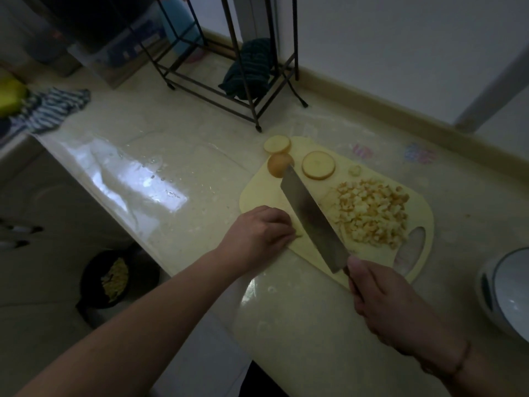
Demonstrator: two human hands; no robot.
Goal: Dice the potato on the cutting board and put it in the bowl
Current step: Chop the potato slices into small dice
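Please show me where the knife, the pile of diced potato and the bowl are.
knife (310, 216): head view, middle of the blade.
pile of diced potato (372, 213): head view, centre of the heap.
bowl (498, 285): head view, on its left rim.

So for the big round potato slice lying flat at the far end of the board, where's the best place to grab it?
Pinch the round potato slice by its rim, coming from above. It lies flat on the cutting board, so only its edge offers purchase. Its right side looks freest; the knife tip sits just to its left.
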